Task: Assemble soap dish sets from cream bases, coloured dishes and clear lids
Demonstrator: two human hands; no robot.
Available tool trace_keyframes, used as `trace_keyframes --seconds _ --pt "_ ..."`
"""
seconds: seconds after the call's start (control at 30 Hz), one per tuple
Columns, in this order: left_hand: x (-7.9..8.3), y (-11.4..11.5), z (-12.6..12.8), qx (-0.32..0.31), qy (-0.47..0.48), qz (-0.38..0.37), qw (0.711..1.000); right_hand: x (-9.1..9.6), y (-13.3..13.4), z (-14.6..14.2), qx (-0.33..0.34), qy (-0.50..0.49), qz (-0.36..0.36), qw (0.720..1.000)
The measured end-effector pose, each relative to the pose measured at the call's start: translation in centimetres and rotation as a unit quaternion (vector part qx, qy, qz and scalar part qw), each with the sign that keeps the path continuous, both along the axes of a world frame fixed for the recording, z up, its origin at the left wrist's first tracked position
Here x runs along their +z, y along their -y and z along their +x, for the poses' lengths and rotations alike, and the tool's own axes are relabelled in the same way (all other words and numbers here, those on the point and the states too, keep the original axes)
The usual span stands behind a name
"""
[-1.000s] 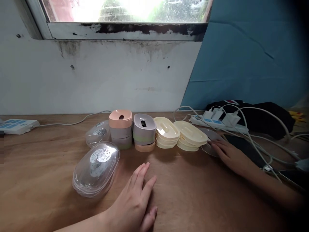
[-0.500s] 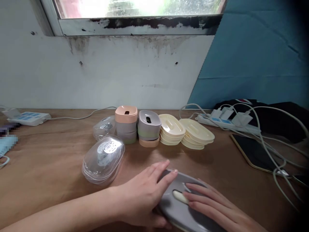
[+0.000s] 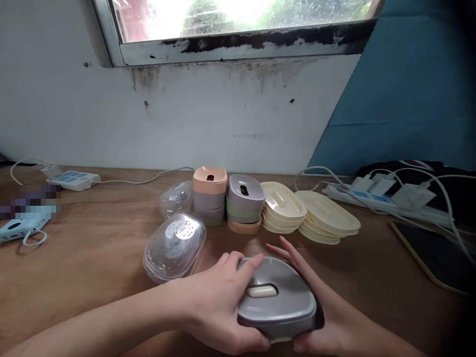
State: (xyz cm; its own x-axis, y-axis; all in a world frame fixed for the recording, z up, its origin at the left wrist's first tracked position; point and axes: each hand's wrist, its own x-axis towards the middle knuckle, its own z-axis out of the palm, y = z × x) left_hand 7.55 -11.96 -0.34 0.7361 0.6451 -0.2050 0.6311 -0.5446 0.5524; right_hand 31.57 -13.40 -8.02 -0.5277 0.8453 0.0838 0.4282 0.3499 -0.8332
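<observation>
Hands (image 3: 219, 302) at grey box (image 3: 286, 287) edges, cream stacks (image 3: 283, 201) apart

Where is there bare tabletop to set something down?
Bare brown wood: just left of the front clear domed plastic covers, and between right hand and flat black gold-edged device. Crowded: the back row, peach-and-grey plastic boxes to oval cream plastic lids.

No readable text, round label (image 3: 185, 229) on clear plastic lid (image 3: 160, 256), print too small.

Grey box (image 3: 288, 290) partly hidden, window (image 3: 241, 19) cut off
</observation>
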Motion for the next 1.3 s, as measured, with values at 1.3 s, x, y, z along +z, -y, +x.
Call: trace_keyframes --seconds 1.3 --pt "-6.0 0.4 1.5 -0.034 0.151 0.207 0.966 10.9 -7.4 -0.1 -0.368 0.212 0.307 0.852"
